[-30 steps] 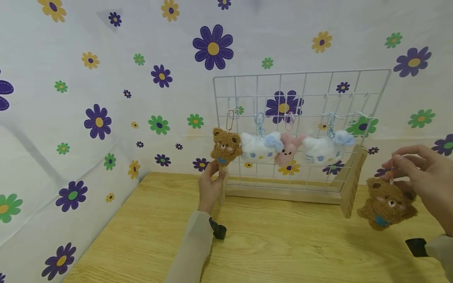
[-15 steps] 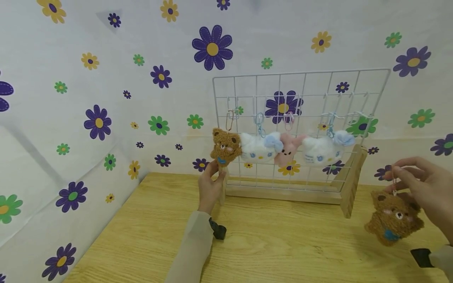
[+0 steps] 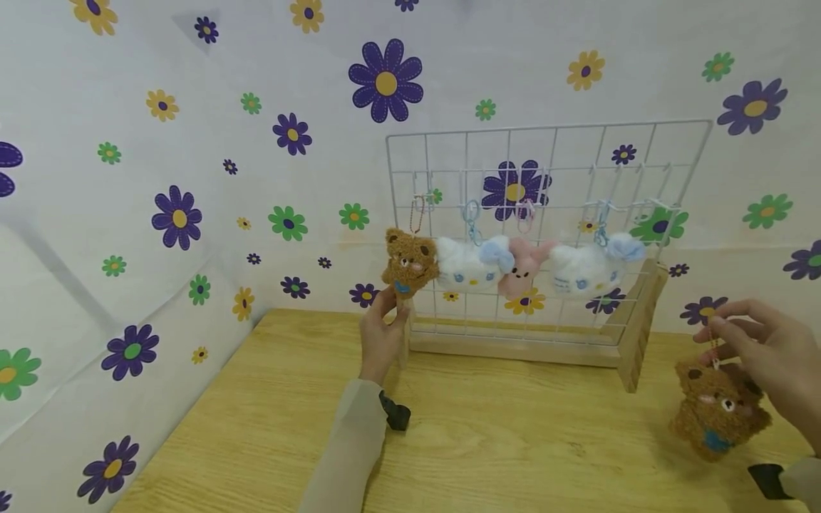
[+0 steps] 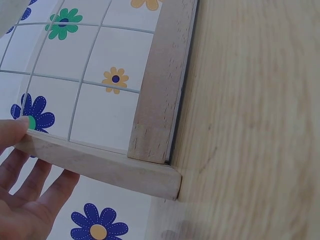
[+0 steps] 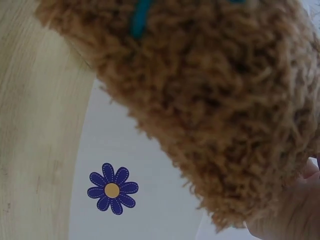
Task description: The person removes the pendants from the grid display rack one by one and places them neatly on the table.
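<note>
My right hand (image 3: pixel 779 353) pinches the beaded chain of a brown plush bear keychain (image 3: pixel 721 410) with a blue bib. The bear hangs above the table at the right, and its curly fur (image 5: pixel 210 95) fills much of the right wrist view. At the left end of a white wire grid rack (image 3: pixel 616 132), my left hand (image 3: pixel 383 335) grips the wooden end piece; thumb and fingers lie on opposite sides of this wooden bar (image 4: pixel 105 167). A second brown bear keychain (image 3: pixel 409 262) hangs from the grid directly over that hand.
Two white cat plushes with blue bows, a left one (image 3: pixel 465 267) and a right one (image 3: pixel 580 271), hang on the grid. Between them is a pink plush (image 3: pixel 521 267). Bare hooks (image 3: pixel 663 206) stick out at the right. The wooden table (image 3: pixel 487 434) meets a flower-print backdrop (image 3: pixel 308 178).
My right hand has lowered and shifted slightly right, with the bear hanging from it. The left hand keeps its grip on the rack's end. The head view has tilted a little.
</note>
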### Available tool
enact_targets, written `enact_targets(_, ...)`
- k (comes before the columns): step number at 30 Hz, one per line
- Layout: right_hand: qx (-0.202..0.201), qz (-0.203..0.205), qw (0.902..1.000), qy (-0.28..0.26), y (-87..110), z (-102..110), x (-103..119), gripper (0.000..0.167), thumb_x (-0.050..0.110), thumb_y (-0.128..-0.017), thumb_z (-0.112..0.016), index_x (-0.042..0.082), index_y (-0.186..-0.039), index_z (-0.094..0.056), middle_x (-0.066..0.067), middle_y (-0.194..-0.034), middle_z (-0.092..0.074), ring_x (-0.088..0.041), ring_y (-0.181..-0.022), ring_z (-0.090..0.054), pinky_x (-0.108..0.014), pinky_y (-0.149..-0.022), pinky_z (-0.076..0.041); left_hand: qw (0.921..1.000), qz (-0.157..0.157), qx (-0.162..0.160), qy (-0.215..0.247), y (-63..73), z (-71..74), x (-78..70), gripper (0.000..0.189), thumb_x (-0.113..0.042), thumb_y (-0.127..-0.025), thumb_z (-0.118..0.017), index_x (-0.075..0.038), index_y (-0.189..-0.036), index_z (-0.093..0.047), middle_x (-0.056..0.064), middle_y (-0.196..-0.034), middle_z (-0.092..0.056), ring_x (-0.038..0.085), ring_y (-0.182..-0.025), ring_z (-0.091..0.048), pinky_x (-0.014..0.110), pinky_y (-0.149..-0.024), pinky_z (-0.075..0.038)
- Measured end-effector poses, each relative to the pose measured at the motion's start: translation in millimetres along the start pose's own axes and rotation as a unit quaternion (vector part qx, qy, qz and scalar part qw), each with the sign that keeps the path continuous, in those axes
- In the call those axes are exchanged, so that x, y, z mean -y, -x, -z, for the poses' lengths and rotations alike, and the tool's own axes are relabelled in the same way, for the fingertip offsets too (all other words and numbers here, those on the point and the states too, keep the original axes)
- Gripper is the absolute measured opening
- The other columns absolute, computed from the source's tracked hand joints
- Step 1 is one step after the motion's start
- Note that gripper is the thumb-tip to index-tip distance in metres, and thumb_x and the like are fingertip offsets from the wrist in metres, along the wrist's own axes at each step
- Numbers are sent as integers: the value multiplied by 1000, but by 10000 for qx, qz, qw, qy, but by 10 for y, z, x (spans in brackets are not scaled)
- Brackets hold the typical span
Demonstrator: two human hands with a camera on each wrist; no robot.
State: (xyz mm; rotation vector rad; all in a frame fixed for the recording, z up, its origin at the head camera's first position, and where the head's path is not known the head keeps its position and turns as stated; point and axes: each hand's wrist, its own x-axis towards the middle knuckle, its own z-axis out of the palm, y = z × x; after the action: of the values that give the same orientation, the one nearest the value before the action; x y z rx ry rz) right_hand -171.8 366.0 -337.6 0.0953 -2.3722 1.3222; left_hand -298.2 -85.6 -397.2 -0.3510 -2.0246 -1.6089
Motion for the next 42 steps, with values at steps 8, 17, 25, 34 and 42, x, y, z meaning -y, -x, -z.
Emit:
enact_targets(8,384,-173,9982,419,47,-46,-68,13,7,-110,-43,0,-108,-54,24,-80,-62,-10,-61,-65,-29,-50,-59,10000,-26,-23,-22,14,-3,-13,38,4,-97,-65,3,-134,-59,22,-123,-67,36,-116,-64,50,-90,-58)
enact_targets(17,556,-286,9960,638,103,-107,-156,17,3,-109,-40,-11,-113,-50,6,-81,-67,-13,-59,-66,-32,-50,-59,10000,30,-19,50,27,-10,4,39,5,-97,-65,2,-135,-59,22,-123,-67,36,-115,-64,50,-90,-58)
enact_targets(25,707,-313,9923,966,133,-152,-180,21,5,-110,-39,-11,-112,-53,-15,-84,-69,-13,-59,-66,-32,-49,-58,10000,50,-16,75,25,-15,-1,39,4,-97,-65,2,-135,-59,21,-123,-67,35,-116,-64,49,-90,-58)
enact_targets(34,1307,-391,9897,427,144,-177,-257,13,-4,-107,-43,-10,-102,-53,-3,-81,-68,-15,-63,-68,-33,-51,-59,10000,26,-22,-10,11,-21,10,40,4,-96,-66,3,-135,-59,21,-123,-67,36,-116,-64,49,-90,-58)
enact_targets(42,2045,-63,9788,-33,122,-184,-398,15,-7,-105,-44,-7,-99,-57,3,-83,-69,-12,-69,-69,-29,-56,-60,10000,-3,-32,44,22,-5,19,40,4,-97,-65,3,-136,-59,22,-123,-67,36,-116,-64,50,-90,-58)
